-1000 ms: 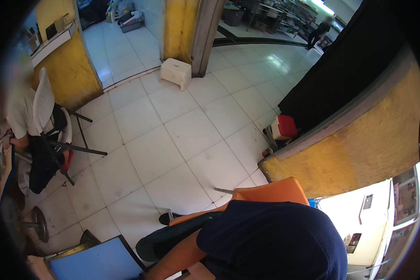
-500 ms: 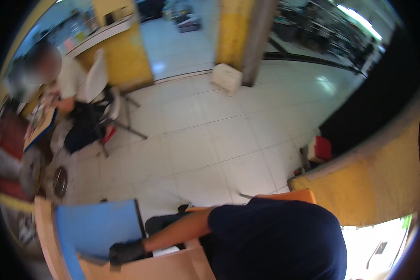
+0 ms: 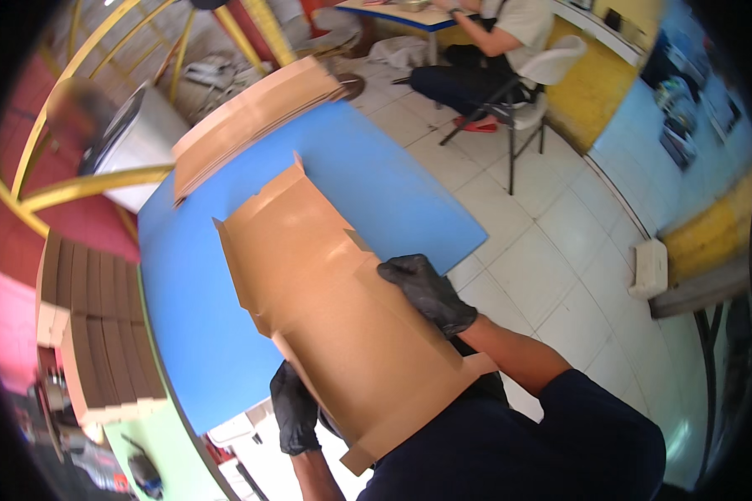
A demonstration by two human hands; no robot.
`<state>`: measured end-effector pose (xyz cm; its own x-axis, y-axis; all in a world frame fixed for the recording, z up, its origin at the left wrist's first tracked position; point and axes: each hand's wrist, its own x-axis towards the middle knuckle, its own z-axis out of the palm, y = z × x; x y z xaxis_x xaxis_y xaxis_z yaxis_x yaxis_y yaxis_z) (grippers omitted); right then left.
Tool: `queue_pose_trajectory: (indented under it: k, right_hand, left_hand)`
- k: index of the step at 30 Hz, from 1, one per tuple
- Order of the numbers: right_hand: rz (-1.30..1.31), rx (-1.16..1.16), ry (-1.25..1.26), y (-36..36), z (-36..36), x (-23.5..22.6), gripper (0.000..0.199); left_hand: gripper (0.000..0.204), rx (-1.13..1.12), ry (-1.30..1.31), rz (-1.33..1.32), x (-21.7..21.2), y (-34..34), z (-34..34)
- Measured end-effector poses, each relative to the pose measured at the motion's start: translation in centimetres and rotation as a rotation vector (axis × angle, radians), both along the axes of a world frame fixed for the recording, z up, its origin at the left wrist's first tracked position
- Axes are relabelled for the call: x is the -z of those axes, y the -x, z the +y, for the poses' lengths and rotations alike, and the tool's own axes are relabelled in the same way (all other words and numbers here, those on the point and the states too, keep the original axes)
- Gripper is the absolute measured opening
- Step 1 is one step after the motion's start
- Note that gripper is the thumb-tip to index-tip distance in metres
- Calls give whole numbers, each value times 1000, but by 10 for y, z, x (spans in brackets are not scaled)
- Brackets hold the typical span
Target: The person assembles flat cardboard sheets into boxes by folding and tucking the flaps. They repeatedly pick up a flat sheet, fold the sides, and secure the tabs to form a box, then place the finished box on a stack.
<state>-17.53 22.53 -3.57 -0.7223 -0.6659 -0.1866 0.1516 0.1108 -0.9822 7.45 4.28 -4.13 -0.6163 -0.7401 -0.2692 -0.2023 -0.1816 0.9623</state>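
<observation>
A brown cardboard box blank, unfolded with some side flaps raised, slants from my body out over the blue tabletop. My left hand, in a black glove, is closed on its left edge near my body; the fingertips are partly hidden. On the opposite long edge my right hand, also black-gloved, grips the side flap with the thumb over the cardboard. The far half of the blank reaches across the table's middle.
At the table's far edge lies a stack of flat cardboard blanks. Folded brown boxes are piled at the left, near a green surface. Beyond the table a person sits on a white chair. A white stool stands at right.
My view has swung left from the floor and doorway to the blue table. The cardboard, earlier at the lower edge with one gloved hand visible, now shows fully between both hands.
</observation>
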Motion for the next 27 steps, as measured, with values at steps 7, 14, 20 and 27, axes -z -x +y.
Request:
queue_pose_trajectory:
  k: [7, 14, 20, 27]
  right_hand:
    - [-111, -163, 35, -16, 15, 3, 23]
    - [286, -225, -80, 7, 26, 8, 23]
    - [167, -263, -358, -6, 53, 18, 39]
    - [116, -231, -243, 27, 46, 31, 35]
  left_hand:
    - [26, -217, -8, -30, 3, 1, -7]
    - [35, -84, -318, 8, -5, -5, 27]
    - [36, -83, 338, -162, 25, -21, 21]
    - [45, 191, 366, -214, 77, -29, 5]
